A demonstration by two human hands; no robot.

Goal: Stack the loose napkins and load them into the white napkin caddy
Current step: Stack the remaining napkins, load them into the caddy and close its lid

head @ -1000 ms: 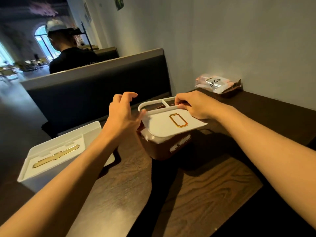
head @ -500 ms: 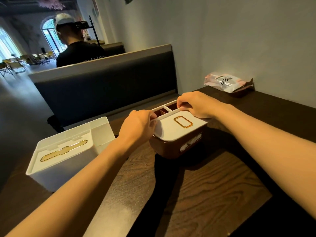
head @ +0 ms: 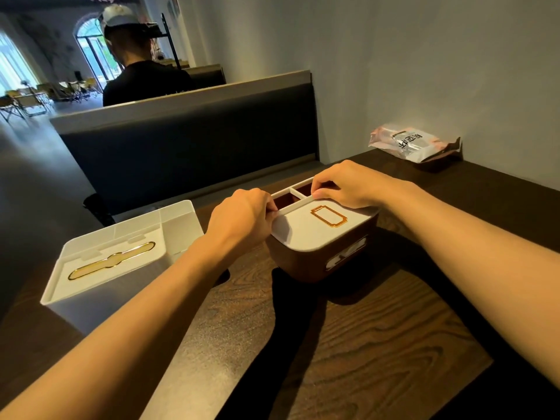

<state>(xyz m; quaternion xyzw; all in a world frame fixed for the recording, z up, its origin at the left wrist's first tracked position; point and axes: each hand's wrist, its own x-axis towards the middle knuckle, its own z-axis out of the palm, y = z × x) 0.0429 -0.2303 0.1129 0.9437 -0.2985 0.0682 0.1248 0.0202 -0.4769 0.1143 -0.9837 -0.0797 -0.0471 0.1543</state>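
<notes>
The table (head: pixel 378 353) is dark brown with a wavy wood grain. The caddy (head: pixel 306 265) has a brown body and a white lid (head: pixel 303 230) with a gold frame (a small rectangle). The white box (head: pixel 100 286) carries a gold slot, and the packet (head: pixel 409 144) is pink and clear

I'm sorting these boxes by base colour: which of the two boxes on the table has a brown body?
The brown-bodied box that both hands grip, with a white lid bearing a gold rectangular frame. The all-white box on the left has a long gold slot.

two hands (head: pixel 242 216), two caddies (head: pixel 118 262), one packet (head: pixel 412 144)
</notes>
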